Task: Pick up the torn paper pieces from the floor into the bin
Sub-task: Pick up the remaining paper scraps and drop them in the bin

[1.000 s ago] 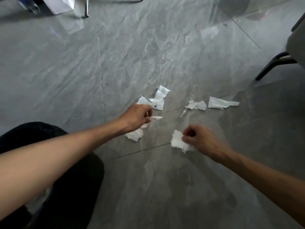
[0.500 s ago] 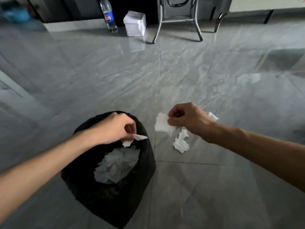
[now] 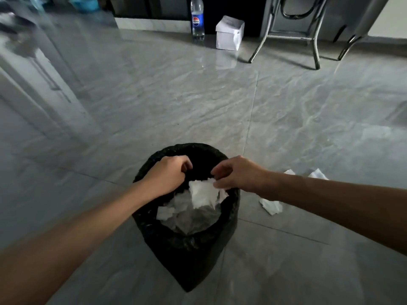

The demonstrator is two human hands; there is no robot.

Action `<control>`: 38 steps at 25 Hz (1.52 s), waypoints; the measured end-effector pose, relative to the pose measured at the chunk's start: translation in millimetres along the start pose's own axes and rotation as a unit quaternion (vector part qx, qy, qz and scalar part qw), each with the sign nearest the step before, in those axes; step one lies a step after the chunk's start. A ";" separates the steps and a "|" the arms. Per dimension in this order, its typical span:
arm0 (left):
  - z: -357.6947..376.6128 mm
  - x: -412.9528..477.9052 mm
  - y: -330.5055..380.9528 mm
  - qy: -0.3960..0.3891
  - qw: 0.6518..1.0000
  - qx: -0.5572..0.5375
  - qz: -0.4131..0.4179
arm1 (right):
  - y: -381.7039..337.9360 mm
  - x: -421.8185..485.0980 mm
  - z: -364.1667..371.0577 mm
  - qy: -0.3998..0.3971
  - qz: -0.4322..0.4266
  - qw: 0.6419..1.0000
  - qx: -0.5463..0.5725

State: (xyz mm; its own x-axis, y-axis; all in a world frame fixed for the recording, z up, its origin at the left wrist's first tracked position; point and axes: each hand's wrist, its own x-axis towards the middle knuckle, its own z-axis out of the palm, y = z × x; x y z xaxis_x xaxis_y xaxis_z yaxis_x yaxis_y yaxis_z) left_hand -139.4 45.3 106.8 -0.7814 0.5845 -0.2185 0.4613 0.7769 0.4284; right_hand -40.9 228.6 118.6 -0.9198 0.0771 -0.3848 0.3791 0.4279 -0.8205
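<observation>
A bin lined with a black bag [image 3: 187, 249] stands on the grey tiled floor just in front of me, with white paper scraps [image 3: 174, 212] inside. My right hand [image 3: 239, 175] hovers over the bin's right rim, pinching a white torn paper piece [image 3: 202, 194] that hangs into the opening. Over the left rim, my left hand [image 3: 169, 175] has its fingers curled, and no paper shows in it. More torn pieces lie on the floor to the right of the bin: one [image 3: 271, 206] beside it under my right forearm, and two others [image 3: 318, 173] partly hidden behind that arm.
Against the far wall stand a cola bottle [image 3: 197, 20] and a white box [image 3: 229, 34]. Metal chair legs [image 3: 315, 51] are at the back right. A pale door frame [image 3: 33, 89] runs along the left.
My view swung from the scattered paper to the bin. Both hands moved over its opening. The scrap that my left hand held is no longer visible in it. My right hand brought its piece over the bin.
</observation>
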 end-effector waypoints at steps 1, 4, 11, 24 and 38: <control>-2.5 -1.1 8.4 0.019 1.000 -0.011 -0.002 | 1.1 -1.1 -1.5 -0.026 0.009 0.999 0.030; -3.2 0.5 43.6 0.045 0.998 -0.029 0.012 | 12.2 -7.3 -24.6 -0.001 0.003 0.997 0.082; 42.1 50.5 176.2 -0.077 0.990 0.013 0.113 | 118.1 -45.5 -114.6 0.080 0.048 0.985 0.146; 230.7 116.7 202.9 -0.193 0.954 0.224 0.039 | 394.5 -79.9 -179.2 0.262 0.173 0.911 -0.267; 261.5 117.0 168.0 -0.065 0.998 -0.006 -0.012 | 357.5 49.9 -211.7 0.216 -0.012 0.934 -0.283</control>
State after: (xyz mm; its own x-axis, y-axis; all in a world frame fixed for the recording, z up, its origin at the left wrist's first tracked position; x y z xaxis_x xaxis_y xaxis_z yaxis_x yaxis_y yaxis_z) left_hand -43.4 305.4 -76.0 -0.7314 0.5913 -0.3397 0.4367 0.7887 0.4326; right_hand 27.3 576.0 -104.3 -0.9289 0.3650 -0.0620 0.3555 0.8328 -0.4243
